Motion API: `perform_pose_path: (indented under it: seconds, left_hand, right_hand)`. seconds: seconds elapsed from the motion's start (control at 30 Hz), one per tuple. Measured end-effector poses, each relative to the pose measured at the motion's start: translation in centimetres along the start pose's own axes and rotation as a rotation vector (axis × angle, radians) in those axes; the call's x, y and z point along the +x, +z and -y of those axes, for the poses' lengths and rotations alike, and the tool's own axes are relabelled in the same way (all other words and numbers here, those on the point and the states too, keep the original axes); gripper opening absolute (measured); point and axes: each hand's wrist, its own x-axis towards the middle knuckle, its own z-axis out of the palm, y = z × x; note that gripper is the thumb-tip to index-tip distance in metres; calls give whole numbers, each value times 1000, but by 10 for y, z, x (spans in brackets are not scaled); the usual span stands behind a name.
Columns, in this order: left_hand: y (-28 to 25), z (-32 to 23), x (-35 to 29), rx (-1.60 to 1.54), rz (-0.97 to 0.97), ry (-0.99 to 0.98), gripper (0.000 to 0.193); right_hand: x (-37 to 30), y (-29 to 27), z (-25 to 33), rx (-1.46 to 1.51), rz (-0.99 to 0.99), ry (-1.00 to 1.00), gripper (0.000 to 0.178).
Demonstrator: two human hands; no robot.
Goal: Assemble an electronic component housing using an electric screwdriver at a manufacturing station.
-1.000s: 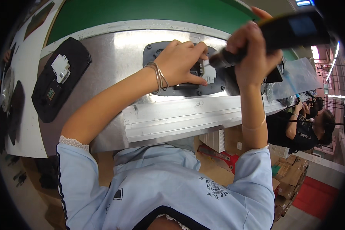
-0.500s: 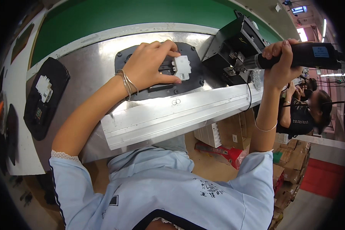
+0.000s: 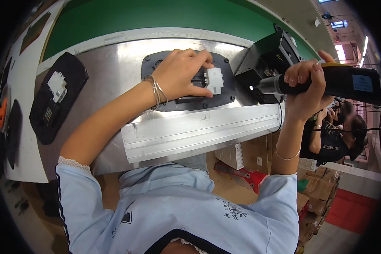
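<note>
My left hand (image 3: 180,75) spans a white plastic part (image 3: 214,80), thumb on its near edge and fingers on its far edge. The part lies on a dark, rounded panel (image 3: 227,91) with small round posts along its rim. My right hand (image 3: 307,89) is wrapped around a black electric screwdriver (image 3: 347,82), held sideways in the air. Its metal nose points left, in front of a black box-shaped device (image 3: 266,59). A small bright spot shows at the tip; I cannot tell whether it is a screw.
A second black panel (image 3: 51,122) carrying a white part (image 3: 56,86) lies at the left. A pale metal rail (image 3: 199,137) runs along the bench's near edge. An orange tool (image 3: 2,112) sits at the far left. Cardboard boxes (image 3: 321,186) and another person (image 3: 334,135) are at the right.
The screwdriver's nose has moved left and nearer, away from the front of the black device. My left hand stays on the white part. The whole view has shifted slightly.
</note>
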Motion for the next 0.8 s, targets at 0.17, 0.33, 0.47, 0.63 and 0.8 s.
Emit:
perform_pose_path:
  seconds: [0.17,0.33,0.47,0.63,0.8]
  left_hand:
    - [3,3,-3,-25,-6,-8,64]
    - [2,-3,-2,-30,20,-35,65]
    - [2,-2,-3,-31,38,-48,66]
    - [3,0,-4,-22,27,-33,66]
    - [4,0,-4,-12,17,-29,66]
  right_hand:
    - [-3,58,-9,308,58,25,22]
    - [-10,76,-22,187,173,45,20]
    - [-13,79,-27,177,184,96,17]
    - [-15,82,-28,185,151,126,17]
    - [-15,83,-30,337,150,84,11]
